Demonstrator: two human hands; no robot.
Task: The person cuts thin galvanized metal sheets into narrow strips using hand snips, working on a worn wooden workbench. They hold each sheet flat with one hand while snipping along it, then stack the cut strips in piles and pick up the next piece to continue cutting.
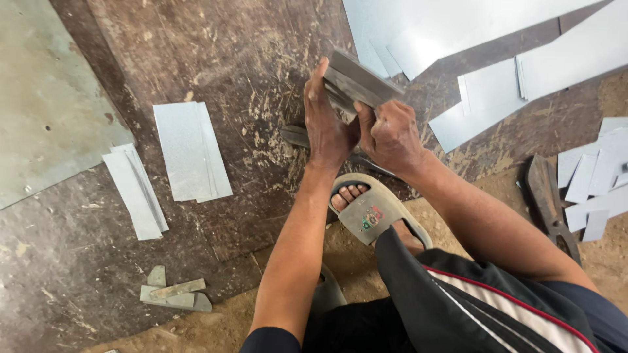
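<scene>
Two bare hands grip a stack of sheet-metal strips over a scarred floor plate.

Nearest, a dark trouser leg with a red and white stripe is cut off by the lower edge; just beyond it a foot in a grey slide sandal rests on the dirt; above that the left hand and right hand close together on the stack of grey metal strips, held tilted, its lower end hidden behind the fingers; a dark tool lies partly hidden under the wrists, its kind unclear; to the left lie cut strips; to the right dark shears; farthest, large metal sheets run out of view.
</scene>
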